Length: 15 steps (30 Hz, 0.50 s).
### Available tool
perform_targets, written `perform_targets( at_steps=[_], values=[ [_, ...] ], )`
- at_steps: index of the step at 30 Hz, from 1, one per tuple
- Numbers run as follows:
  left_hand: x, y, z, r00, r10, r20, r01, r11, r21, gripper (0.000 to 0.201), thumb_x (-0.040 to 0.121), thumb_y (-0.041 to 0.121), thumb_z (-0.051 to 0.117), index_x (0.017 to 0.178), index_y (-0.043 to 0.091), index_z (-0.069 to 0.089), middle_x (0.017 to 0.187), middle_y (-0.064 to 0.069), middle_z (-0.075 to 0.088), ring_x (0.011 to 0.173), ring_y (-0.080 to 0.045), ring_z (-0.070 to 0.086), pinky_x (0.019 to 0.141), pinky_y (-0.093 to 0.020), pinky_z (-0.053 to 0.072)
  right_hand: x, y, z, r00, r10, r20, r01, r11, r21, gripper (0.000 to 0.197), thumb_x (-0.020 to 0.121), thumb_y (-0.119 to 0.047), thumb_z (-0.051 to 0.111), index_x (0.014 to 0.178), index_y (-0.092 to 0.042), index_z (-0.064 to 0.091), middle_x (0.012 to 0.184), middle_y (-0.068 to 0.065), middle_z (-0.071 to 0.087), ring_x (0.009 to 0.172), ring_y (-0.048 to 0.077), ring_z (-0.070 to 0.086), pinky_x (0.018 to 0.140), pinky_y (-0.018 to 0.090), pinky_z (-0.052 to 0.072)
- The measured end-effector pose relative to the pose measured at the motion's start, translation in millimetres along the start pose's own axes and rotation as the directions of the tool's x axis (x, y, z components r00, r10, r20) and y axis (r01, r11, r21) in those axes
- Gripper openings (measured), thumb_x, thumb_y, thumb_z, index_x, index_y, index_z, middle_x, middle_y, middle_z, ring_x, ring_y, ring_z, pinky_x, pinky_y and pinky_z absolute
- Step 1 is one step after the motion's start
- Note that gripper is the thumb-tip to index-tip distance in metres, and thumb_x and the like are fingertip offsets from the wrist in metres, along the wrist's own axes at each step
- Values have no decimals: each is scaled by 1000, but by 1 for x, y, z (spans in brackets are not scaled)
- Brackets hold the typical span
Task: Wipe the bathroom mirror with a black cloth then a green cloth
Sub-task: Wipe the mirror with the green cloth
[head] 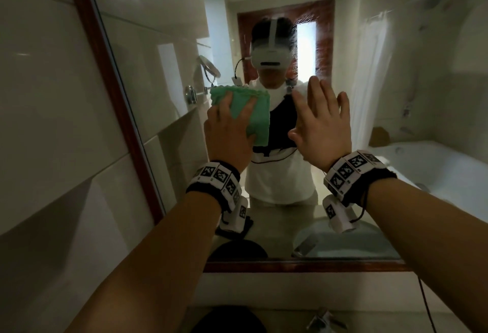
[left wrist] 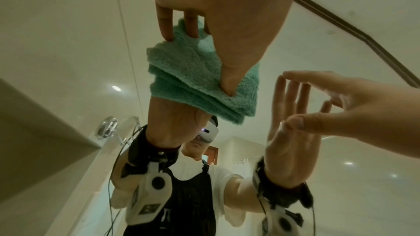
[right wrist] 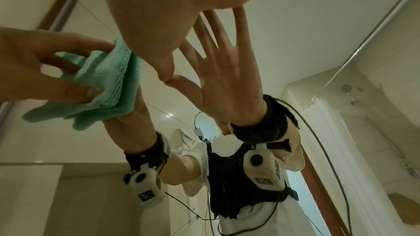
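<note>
A folded green cloth [head: 260,121] [left wrist: 193,78] [right wrist: 109,82] lies flat against the glass of the bathroom mirror [head: 158,42], at about chest height of the reflected person. My left hand [head: 232,121] [right wrist: 56,71] presses it there with spread, nearly straight fingers and the thumb on its surface. Just to the right, my right hand [head: 319,118] [left wrist: 341,100] is open with fingers fanned. In the right wrist view its thumb tip meets its own reflection on the glass. It holds nothing. I cannot pick out a black cloth with certainty.
A dark wooden frame [head: 105,68] borders the mirror at the left and along the bottom. Pale wall tiles [head: 39,94] lie left of it. Below the mirror sit a dark rounded object [head: 224,317] and a tap [head: 322,319]. The glass reflects a bathtub and a shower curtain.
</note>
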<state>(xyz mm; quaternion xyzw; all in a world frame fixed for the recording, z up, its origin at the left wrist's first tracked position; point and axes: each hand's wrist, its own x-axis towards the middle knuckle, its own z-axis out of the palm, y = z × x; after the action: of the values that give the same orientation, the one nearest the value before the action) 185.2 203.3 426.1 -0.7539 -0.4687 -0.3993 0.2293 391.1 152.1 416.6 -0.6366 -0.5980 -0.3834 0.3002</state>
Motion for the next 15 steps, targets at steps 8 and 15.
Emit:
perform_targets(
  at_steps=[8,15],
  values=[
    [-16,-63,-16,981,-191,-23,191,982,-12,84,72,41,79,145,35,37,150,-15,32,127,-39,38,103,-53,41,0,-1,2,1000,1,1,-1,1000,7,91,81,-49,68,155,-23,21,164,14,5,151,35,4,116,63,14],
    [-24,-67,-9,966,-253,-47,253,967,13,87,70,41,79,144,37,34,152,-15,30,125,-42,39,95,-55,46,0,-3,3,1000,12,22,-12,1000,3,91,82,-48,67,155,-23,18,164,15,2,151,36,0,117,64,12]
  ],
)
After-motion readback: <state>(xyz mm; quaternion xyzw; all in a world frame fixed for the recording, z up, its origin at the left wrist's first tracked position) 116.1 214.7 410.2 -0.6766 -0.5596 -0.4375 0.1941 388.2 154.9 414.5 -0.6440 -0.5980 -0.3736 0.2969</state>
